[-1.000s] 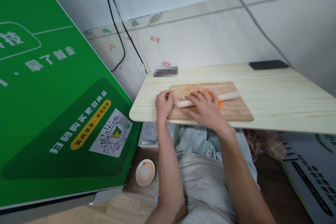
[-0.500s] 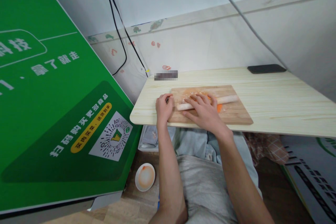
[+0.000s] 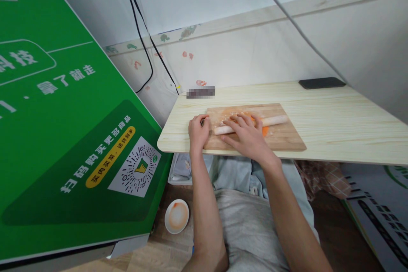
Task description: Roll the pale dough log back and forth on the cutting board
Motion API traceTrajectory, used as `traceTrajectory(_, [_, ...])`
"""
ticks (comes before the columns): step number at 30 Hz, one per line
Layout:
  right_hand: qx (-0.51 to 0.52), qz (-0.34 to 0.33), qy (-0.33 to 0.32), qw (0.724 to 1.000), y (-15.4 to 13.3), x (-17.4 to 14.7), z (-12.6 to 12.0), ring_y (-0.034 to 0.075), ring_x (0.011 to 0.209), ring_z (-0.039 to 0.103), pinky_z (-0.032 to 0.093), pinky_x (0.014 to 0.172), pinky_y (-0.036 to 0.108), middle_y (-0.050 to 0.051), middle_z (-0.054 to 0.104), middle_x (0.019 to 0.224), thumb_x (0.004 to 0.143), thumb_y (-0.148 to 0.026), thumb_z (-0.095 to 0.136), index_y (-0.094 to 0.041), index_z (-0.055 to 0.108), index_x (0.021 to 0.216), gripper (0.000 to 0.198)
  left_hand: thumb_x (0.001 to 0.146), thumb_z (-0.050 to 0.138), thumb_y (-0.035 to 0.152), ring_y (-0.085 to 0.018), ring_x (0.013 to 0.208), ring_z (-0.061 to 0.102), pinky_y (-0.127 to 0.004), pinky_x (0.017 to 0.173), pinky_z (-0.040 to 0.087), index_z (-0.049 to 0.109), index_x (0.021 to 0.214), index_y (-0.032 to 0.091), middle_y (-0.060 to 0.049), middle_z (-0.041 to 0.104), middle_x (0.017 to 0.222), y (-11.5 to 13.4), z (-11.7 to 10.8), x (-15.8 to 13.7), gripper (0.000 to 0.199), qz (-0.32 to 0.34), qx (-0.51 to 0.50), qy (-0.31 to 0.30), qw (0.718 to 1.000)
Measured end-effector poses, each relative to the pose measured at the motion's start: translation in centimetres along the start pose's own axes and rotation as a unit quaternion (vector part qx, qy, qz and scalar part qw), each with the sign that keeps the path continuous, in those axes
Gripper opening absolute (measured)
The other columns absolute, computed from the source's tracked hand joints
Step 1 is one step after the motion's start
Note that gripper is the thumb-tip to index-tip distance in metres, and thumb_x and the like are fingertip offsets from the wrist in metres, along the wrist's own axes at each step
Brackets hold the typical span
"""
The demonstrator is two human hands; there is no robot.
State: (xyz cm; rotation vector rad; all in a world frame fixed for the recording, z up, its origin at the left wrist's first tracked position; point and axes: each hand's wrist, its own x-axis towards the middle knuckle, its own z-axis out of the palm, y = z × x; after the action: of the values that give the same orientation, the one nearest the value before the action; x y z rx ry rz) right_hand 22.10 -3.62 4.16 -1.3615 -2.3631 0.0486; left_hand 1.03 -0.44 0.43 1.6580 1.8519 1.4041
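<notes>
On a wooden cutting board (image 3: 287, 138) lies a pale rolling pin (image 3: 276, 120), slanting up to the right. My right hand (image 3: 250, 134) rests palm down across the pin's middle with its fingers spread. Beneath pin and hand, a flat orange piece of dough (image 3: 265, 130) shows in part, with white flour-like specks around it. At the board's left edge, my left hand (image 3: 199, 132) is closed, its curled fingers and thumb against the board's upper left corner. A small dark spot shows between those fingers, too small to make out.
The board sits near the front edge of a pale wooden table (image 3: 344, 123). A black phone (image 3: 321, 83) lies at the back right. To the left stands a large green panel (image 3: 79, 114). Below, a white bowl (image 3: 177, 216) sits beside a white box (image 3: 180, 174).
The view has shifted very slightly. Both hands, the rolling pin and the board keep almost the same places.
</notes>
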Motion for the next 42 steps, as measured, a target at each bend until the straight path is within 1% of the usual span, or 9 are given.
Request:
traceTrajectory(5, [0.005,0.012,-0.012,1.0,-0.1,0.1,-0.1,0.037,0.158,0.046,0.02,0.132,0.062,0.013,0.064,0.161,0.11,-0.053,0.066,-0.026,0.07,0.15,0.049,0.102,0.061,0.016,-0.026,0.111,0.077,-0.041,0.107,0.058,0.082,0.108,0.02,-0.009,0.084,0.116,-0.2,0.1,0.1,0.022,-0.003,0.004,-0.003,1.0])
traceTrajectory(9, [0.015,0.012,-0.049,0.999,-0.2,-0.3,-1.0,0.036,0.158,0.047,0.017,0.133,0.065,0.013,0.062,0.163,0.111,-0.052,0.066,-0.025,0.063,0.157,0.053,0.102,0.062,0.016,-0.026,0.112,0.077,-0.041,0.107,0.059,0.082,0.108,0.02,-0.009,0.084,0.116,-0.3,0.2,0.1,0.021,-0.002,0.0,-0.001,1.0])
traceTrajectory(13, [0.029,0.008,-0.078,0.996,-0.2,-0.7,-1.8,0.036,0.16,0.045,0.016,0.134,0.066,0.014,0.061,0.164,0.113,-0.053,0.063,-0.025,0.06,0.161,0.056,0.102,0.062,0.016,-0.026,0.111,0.077,-0.04,0.106,0.059,0.082,0.107,0.021,-0.009,0.084,0.115,-0.3,0.2,0.1,0.021,0.0,0.002,0.003,1.0])
traceTrajectory(15, [0.029,0.008,-0.074,0.997,-0.2,-0.6,-1.7,0.036,0.16,0.046,0.016,0.134,0.066,0.014,0.061,0.164,0.112,-0.053,0.063,-0.025,0.06,0.161,0.056,0.102,0.062,0.016,-0.026,0.11,0.077,-0.04,0.106,0.059,0.082,0.107,0.021,-0.009,0.084,0.114,-0.3,0.2,0.1,0.021,0.002,0.002,0.003,1.0])
traceTrajectory(23, [0.012,0.018,-0.016,1.0,-0.2,0.2,-0.1,0.038,0.159,0.045,0.02,0.132,0.063,0.014,0.063,0.162,0.11,-0.053,0.066,-0.026,0.069,0.151,0.048,0.102,0.062,0.017,-0.028,0.111,0.076,-0.042,0.106,0.058,0.082,0.108,0.018,-0.011,0.083,0.116,-0.6,0.3,0.1,0.021,0.008,-0.006,0.003,1.0])
traceTrajectory(28, [0.016,0.007,-0.035,0.999,-0.2,-0.2,-0.8,0.037,0.159,0.046,0.017,0.133,0.064,0.014,0.063,0.162,0.111,-0.051,0.066,-0.025,0.066,0.154,0.05,0.102,0.062,0.016,-0.028,0.112,0.076,-0.041,0.105,0.058,0.082,0.108,0.019,-0.01,0.084,0.115,-0.5,0.2,0.2,0.021,0.009,-0.004,0.004,1.0])
traceTrajectory(31, [0.018,0.0,-0.053,0.998,-0.1,-0.3,-1.1,0.037,0.158,0.047,0.019,0.132,0.067,0.014,0.063,0.163,0.112,-0.052,0.064,-0.024,0.064,0.157,0.053,0.101,0.062,0.014,-0.027,0.11,0.076,-0.04,0.104,0.058,0.082,0.108,0.02,-0.009,0.084,0.114,-0.4,0.2,0.2,0.022,0.006,-0.002,0.003,1.0])
traceTrajectory(37, [0.011,0.006,-0.017,1.0,-0.1,0.0,-0.5,0.037,0.159,0.046,0.02,0.132,0.065,0.014,0.063,0.161,0.11,-0.054,0.067,-0.026,0.069,0.151,0.05,0.102,0.062,0.016,-0.027,0.11,0.076,-0.041,0.104,0.058,0.082,0.108,0.02,-0.01,0.083,0.115,-0.5,0.2,0.2,0.021,0.006,-0.005,0.0,1.0])
traceTrajectory(42, [0.006,-0.001,-0.009,1.0,-0.1,0.1,-0.4,0.036,0.157,0.047,0.02,0.132,0.062,0.014,0.064,0.16,0.111,-0.053,0.066,-0.026,0.07,0.149,0.047,0.102,0.062,0.016,-0.028,0.11,0.076,-0.042,0.105,0.058,0.082,0.107,0.02,-0.01,0.083,0.115,-0.4,0.2,0.2,0.021,0.004,-0.01,-0.002,1.0])
